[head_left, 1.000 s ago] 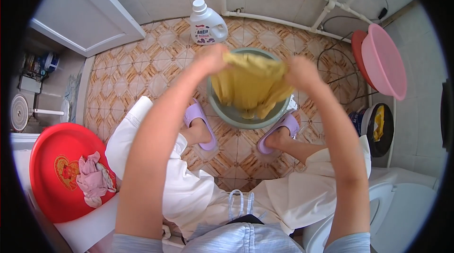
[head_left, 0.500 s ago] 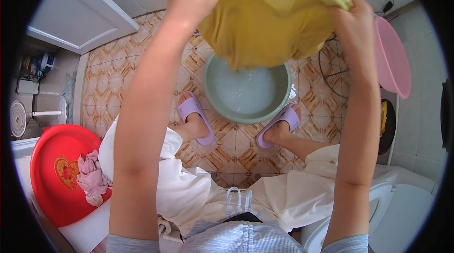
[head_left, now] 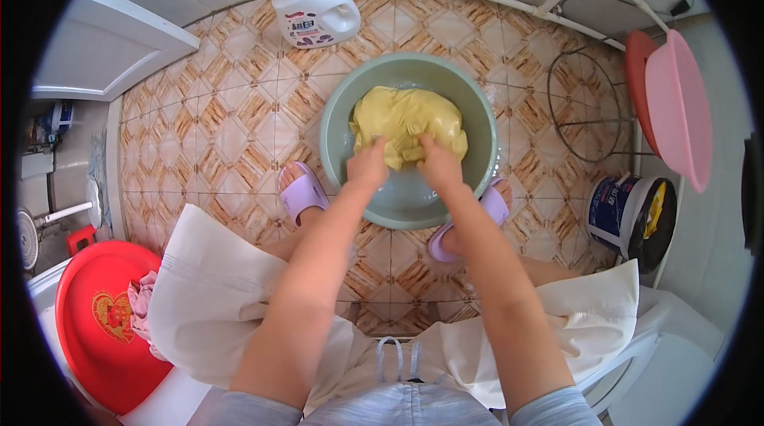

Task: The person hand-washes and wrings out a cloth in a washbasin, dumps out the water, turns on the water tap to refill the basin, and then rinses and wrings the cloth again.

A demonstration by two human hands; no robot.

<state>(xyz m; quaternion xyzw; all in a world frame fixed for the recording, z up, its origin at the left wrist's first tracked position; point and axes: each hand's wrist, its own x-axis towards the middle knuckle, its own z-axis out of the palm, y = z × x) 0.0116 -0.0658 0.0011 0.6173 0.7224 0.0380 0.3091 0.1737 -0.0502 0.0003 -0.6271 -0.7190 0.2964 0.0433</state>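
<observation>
A wet yellow garment [head_left: 407,112] lies bunched and puffed up in a grey-green basin [head_left: 327,140] on the floor between my feet. Cloudy water shows around it in the basin. My left hand [head_left: 368,165] is closed on the garment's near edge, left of the middle. A little to the right, my right hand [head_left: 439,165] grips the same near edge. Both arms reach down and forward, with the fingertips partly hidden in the folds.
Beyond the basin stands a white detergent bottle [head_left: 314,8]. On the left, a red basin [head_left: 83,322] holds a pink cloth [head_left: 142,299]. At right are a wire rack [head_left: 585,108], a pink basin [head_left: 680,112] and a dark-and-white bucket [head_left: 613,211]. Purple slippers [head_left: 301,195] flank the basin.
Both hands have come down and toward me, lowering the yellow garment from above the basin into it. The detergent bottle and wire rack have come into full view.
</observation>
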